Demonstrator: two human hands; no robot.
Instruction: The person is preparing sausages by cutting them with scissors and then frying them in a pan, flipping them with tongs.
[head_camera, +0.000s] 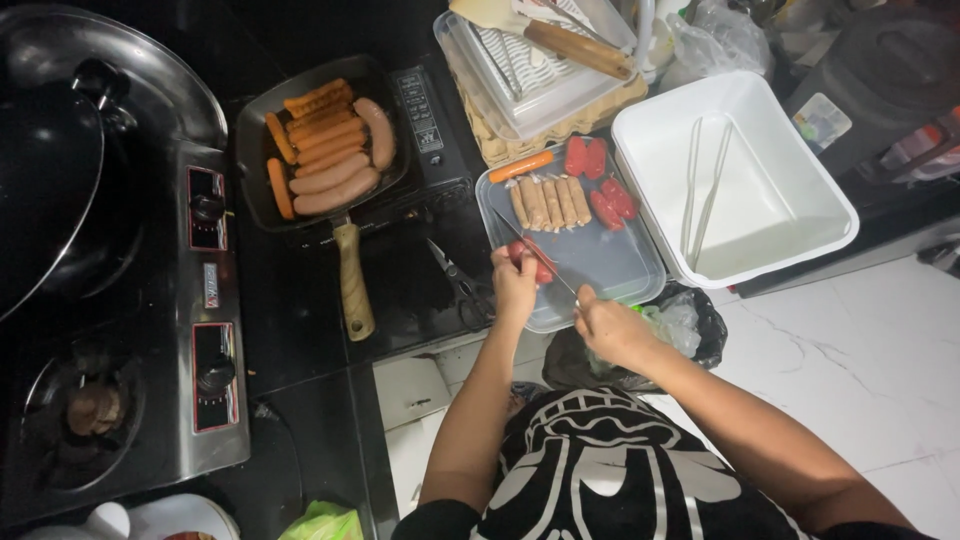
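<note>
One black rectangular frying pan holds about ten browned sausages, one clear plastic tray carries five pale sausages, and one white square tub holds one pair of metal tongs.

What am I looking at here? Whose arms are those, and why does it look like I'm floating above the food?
There is one picture, taken by a camera on a person's head, looking down. So the arms are that person's own.

The left hand pinches a red sausage over a clear tray. The right hand holds a knife against that sausage.

On the tray lie pale sausages, more red ones and an orange one. Left of it, scissors lie on the dark counter, and a square pan full of sausages sits on a small burner. Farther left is a gas stove. To the right, a white tub holds metal tongs.
</note>
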